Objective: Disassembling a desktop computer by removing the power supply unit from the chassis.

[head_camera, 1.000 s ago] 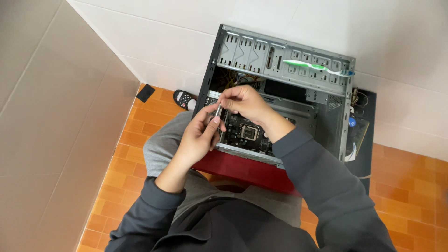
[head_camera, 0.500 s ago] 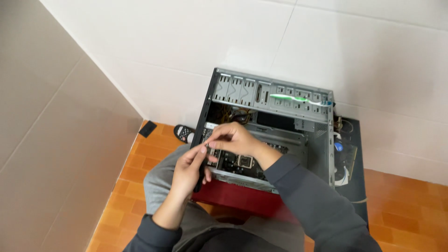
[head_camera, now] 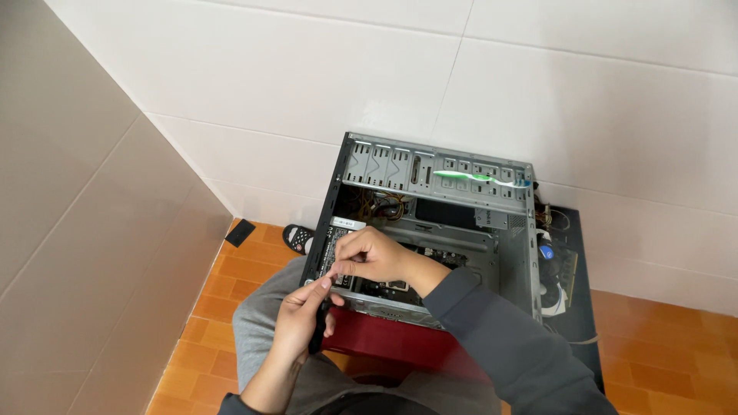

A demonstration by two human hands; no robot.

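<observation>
Nearest, the left hand (head_camera: 304, 319) rises from the lap with fingers curled around a dark slim tool (head_camera: 317, 332), thumb tip up toward the other hand. Just above it, the right hand (head_camera: 369, 257) reaches in from a grey sleeve (head_camera: 500, 346), its fingers pinched narrow at the lower left corner of the open computer case (head_camera: 430, 230); whether anything is held in that pinch is too small to tell. The case lies on its side over a red stool (head_camera: 384, 346), with the circuit board (head_camera: 384, 284) showing beneath the right wrist. Beyond, a green toothbrush (head_camera: 480, 178) lies across the case's upper drive bays. To the right sits a dark side panel (head_camera: 573, 307) with tangled cables (head_camera: 547, 269). Left of the case, a black sandal (head_camera: 296, 238) and a small black square (head_camera: 240, 232) lie on the orange tiled floor (head_camera: 215, 307) below the white tiled wall (head_camera: 307, 84).
</observation>
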